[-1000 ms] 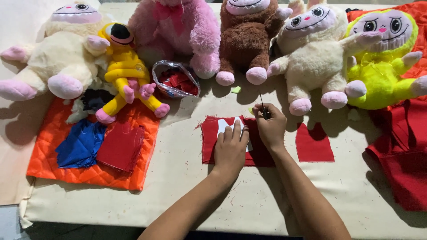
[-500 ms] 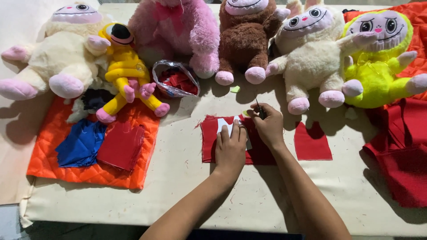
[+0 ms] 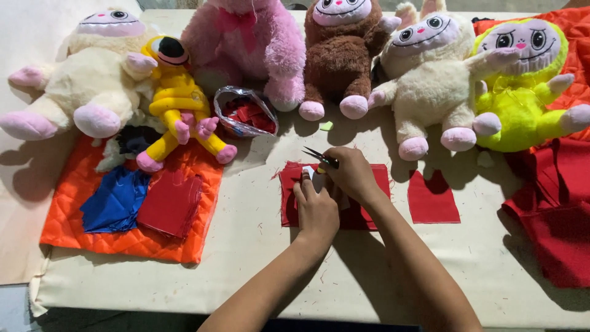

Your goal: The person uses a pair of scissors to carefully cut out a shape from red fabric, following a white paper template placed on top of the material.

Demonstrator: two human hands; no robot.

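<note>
My left hand (image 3: 316, 208) lies flat on a white paper piece (image 3: 309, 174) that rests on a red cloth rectangle (image 3: 290, 198) in the middle of the table. My right hand (image 3: 352, 174) is closed around small scissors (image 3: 319, 155), whose blades point left at the cloth's top edge just above the paper. Another red cloth square (image 3: 432, 199) lies flat to the right of my hands.
Plush toys line the back: cream (image 3: 92, 80), yellow (image 3: 176, 98), pink (image 3: 246, 43), brown (image 3: 341, 49), cream rabbit (image 3: 430, 86), green (image 3: 522, 86). A foil bag of red scraps (image 3: 246, 114) sits behind. Orange quilted cloth (image 3: 74, 209) with blue and red pieces lies left; red fabric (image 3: 556, 215) right.
My right hand with the scissors has shifted left along the top of the red cloth, closer over the white paper. My left hand has stayed pressed on the cloth.
</note>
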